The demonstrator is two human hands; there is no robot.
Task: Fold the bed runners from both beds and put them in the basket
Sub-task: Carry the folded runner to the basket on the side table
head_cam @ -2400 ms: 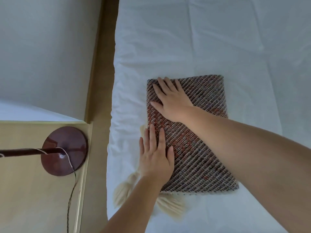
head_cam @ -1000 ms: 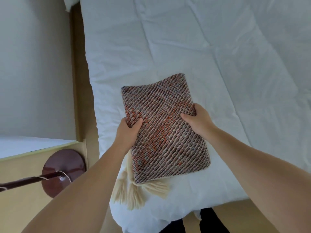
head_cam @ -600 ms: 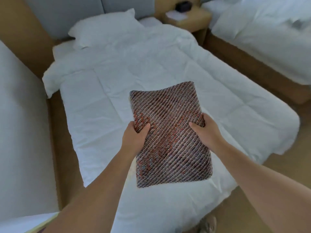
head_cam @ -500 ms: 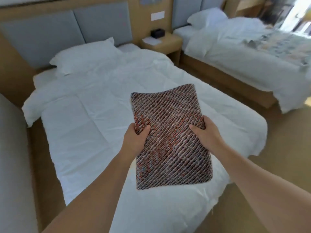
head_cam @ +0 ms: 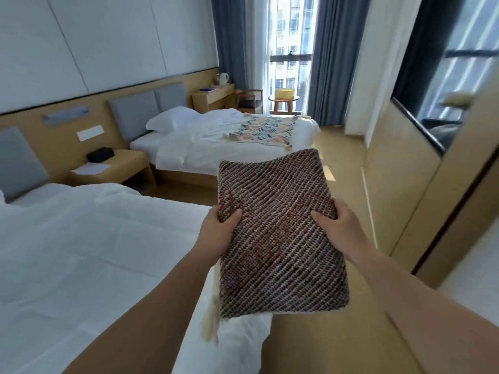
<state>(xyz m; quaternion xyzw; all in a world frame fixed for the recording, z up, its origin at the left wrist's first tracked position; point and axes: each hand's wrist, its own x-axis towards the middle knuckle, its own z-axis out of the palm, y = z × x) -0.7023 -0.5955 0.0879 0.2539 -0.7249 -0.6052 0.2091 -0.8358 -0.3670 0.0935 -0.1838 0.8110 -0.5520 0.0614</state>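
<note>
I hold a folded brown woven bed runner (head_cam: 278, 233) flat in the air, off the foot corner of the near bed (head_cam: 81, 255). My left hand (head_cam: 218, 233) grips its left edge and my right hand (head_cam: 337, 228) grips its right edge, thumbs on top. Cream tassels (head_cam: 212, 317) hang from its lower left. A second, patterned runner (head_cam: 266, 130) lies spread across the foot of the far bed (head_cam: 199, 141). A yellow basket (head_cam: 285, 93) stands on a small round table by the window.
A nightstand (head_cam: 116, 166) with a black box stands between the beds. A wooden wall unit with a dark screen (head_cam: 421, 163) runs along the right. A floor aisle (head_cam: 345, 168) leads toward the window, with a desk (head_cam: 213, 97) and chair (head_cam: 249, 99) beyond the far bed.
Both hands pressed the folded runner flat on the bed, then gripped its sides and lifted it. The view has swung up and right, from the bed to the far bed and window.
</note>
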